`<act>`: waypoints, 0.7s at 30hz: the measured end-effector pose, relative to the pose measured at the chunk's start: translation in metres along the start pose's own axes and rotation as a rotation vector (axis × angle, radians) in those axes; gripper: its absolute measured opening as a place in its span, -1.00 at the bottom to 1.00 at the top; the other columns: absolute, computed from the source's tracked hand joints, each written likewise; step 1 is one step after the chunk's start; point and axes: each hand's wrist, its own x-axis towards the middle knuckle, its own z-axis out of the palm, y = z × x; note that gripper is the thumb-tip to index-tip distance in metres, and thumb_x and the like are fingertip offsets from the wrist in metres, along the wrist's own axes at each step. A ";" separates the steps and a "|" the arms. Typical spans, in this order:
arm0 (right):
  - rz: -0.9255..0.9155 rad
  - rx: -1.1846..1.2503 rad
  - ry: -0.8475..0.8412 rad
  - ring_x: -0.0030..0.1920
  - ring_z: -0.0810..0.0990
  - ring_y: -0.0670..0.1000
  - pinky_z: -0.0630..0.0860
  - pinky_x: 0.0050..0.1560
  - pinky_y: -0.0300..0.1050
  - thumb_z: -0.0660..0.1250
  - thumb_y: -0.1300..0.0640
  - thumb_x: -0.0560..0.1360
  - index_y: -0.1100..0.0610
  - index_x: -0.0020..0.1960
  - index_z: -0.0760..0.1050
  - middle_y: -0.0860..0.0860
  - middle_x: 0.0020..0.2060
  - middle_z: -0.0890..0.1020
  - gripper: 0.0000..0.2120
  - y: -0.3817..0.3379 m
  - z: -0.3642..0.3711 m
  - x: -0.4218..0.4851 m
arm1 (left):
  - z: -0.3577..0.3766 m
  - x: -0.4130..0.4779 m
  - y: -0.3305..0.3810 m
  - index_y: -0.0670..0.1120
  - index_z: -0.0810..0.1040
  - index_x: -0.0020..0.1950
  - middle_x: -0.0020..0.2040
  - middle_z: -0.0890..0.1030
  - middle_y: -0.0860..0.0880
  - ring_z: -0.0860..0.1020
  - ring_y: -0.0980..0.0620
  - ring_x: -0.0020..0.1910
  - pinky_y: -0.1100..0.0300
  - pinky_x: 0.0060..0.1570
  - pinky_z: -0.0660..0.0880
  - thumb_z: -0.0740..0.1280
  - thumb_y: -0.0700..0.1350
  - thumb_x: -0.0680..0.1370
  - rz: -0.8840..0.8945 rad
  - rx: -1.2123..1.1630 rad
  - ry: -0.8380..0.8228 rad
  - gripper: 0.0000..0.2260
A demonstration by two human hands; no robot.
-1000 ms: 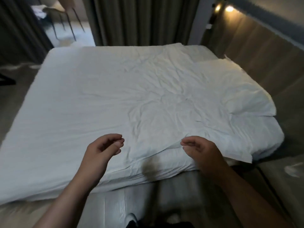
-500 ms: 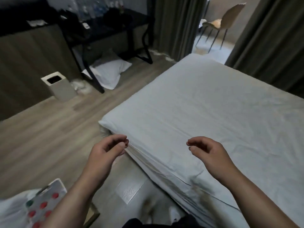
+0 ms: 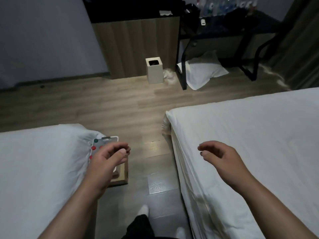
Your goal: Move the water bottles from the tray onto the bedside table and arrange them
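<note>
A pale tray point(image 3: 110, 139) holding bottles with red and green caps point(image 3: 93, 147) lies at the corner of the left bed, mostly hidden behind my left hand point(image 3: 107, 160). That hand hovers over it with fingers loosely curled and nothing in them. My right hand point(image 3: 218, 156) floats over the edge of the right bed, also curled and holding nothing. More bottles point(image 3: 215, 6) stand on the dark desk at the far right. I cannot pick out a bedside table.
A white bed point(image 3: 34, 169) is at the left, another white bed point(image 3: 250, 144) at the right, a wood-floor aisle between. A cardboard box point(image 3: 123, 175) sits under the tray. Beyond stand a bin point(image 3: 154, 70), a wooden cabinet point(image 3: 134, 47), a black desk point(image 3: 224, 31), and a pillow point(image 3: 202, 71) on the floor.
My view has swung left from the rumpled bed and pillow to the aisle between two beds. The tray came into view under my left hand. Both hands kept their curled pose.
</note>
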 end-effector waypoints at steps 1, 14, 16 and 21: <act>-0.008 -0.001 -0.029 0.01 0.64 -0.09 0.55 0.16 -0.05 0.35 0.24 0.49 0.01 -0.04 0.63 -0.08 -0.07 0.70 -0.83 -0.001 0.002 0.003 | -0.004 -0.007 -0.002 -0.13 0.61 0.05 0.00 0.67 -0.17 0.63 -0.12 0.06 0.19 -0.02 0.60 0.36 -0.24 0.49 -0.005 -0.018 0.042 -0.85; -0.102 -0.080 -0.414 0.01 0.65 -0.07 0.54 0.13 -0.12 0.38 0.27 0.48 0.04 -0.03 0.64 -0.04 -0.09 0.70 -0.83 -0.036 0.124 0.088 | -0.097 -0.046 -0.028 -0.04 0.66 -0.03 -0.09 0.72 -0.07 0.66 -0.06 0.00 0.08 0.01 0.59 0.40 -0.05 0.33 -0.106 -0.052 0.421 -0.76; -0.114 -0.100 -0.445 0.01 0.65 -0.07 0.54 0.11 -0.14 0.37 0.27 0.48 0.06 -0.01 0.63 -0.03 -0.07 0.70 -0.83 -0.046 0.144 0.105 | -0.108 -0.037 -0.034 -0.06 0.66 -0.02 -0.09 0.72 -0.07 0.66 -0.08 0.01 0.01 0.06 0.55 0.41 0.00 0.29 -0.128 -0.064 0.451 -0.70; -0.145 -0.136 -0.451 -0.01 0.64 -0.08 0.53 0.03 -0.26 0.37 0.28 0.48 0.10 0.00 0.63 -0.02 -0.06 0.69 -0.85 -0.068 0.173 0.149 | -0.123 0.012 -0.043 -0.11 0.65 0.01 -0.05 0.71 -0.13 0.64 -0.14 0.05 -0.02 0.11 0.54 0.39 -0.25 0.48 -0.177 -0.108 0.441 -0.86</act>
